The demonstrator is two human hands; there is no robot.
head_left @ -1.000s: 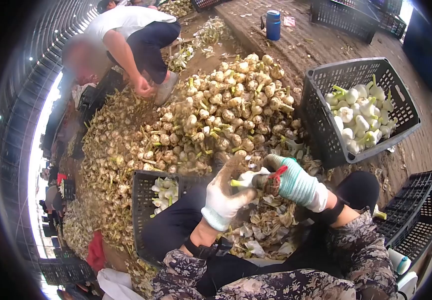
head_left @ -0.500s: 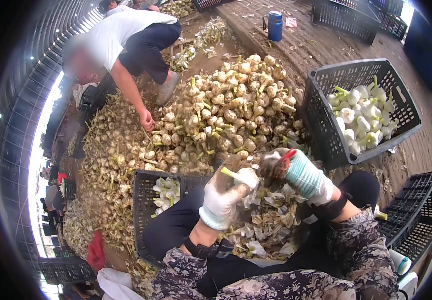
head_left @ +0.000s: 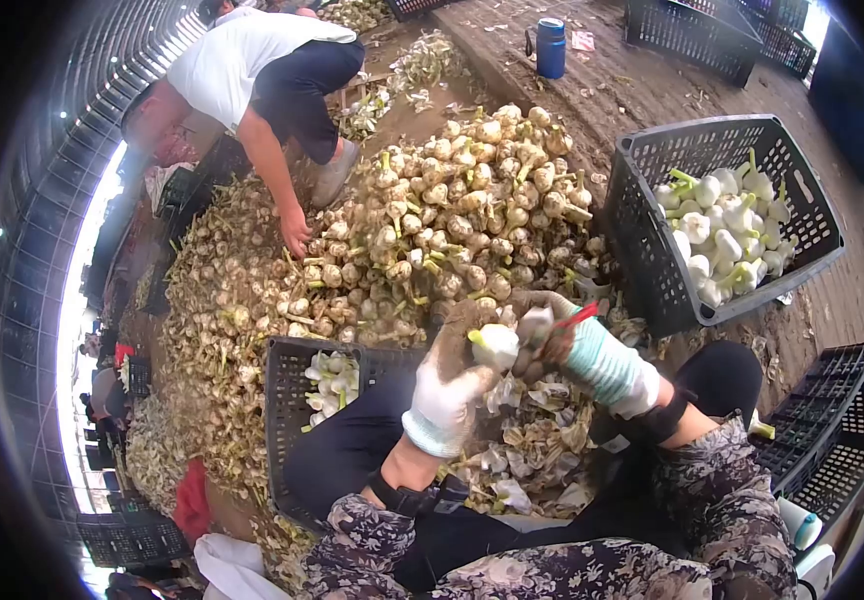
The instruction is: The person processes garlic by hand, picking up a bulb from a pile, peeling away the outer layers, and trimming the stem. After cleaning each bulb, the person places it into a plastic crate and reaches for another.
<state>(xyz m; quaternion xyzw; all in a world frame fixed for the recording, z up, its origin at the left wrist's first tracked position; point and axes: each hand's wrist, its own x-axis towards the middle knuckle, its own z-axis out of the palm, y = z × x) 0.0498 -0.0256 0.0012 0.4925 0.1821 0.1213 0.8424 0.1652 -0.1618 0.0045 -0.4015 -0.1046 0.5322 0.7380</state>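
Note:
My left hand [head_left: 442,385], in a dirty white glove, holds a pale peeled garlic bulb [head_left: 495,346] with a short green stem. Close on its right is my right hand [head_left: 592,350], in a soiled glove with a teal cuff. Its fingers are closed round a small tool with a red part [head_left: 579,315]; the tool's other end is hard to make out. Loose peelings [head_left: 532,440] lie below both hands. Beyond them rises a large heap of unpeeled garlic [head_left: 462,210].
A black crate [head_left: 642,290] of white bulbs stands at the right, a smaller crate [head_left: 285,440] beside my left leg. Empty crates [head_left: 822,420] lie lower right. A blue bottle [head_left: 550,50] stands at the back. Another person [head_left: 262,60] bends over the heap, upper left.
The bulb has turned, its stem now shorter in view, and my right hand has come closer to it. The other person's hand has shifted slightly on the heap.

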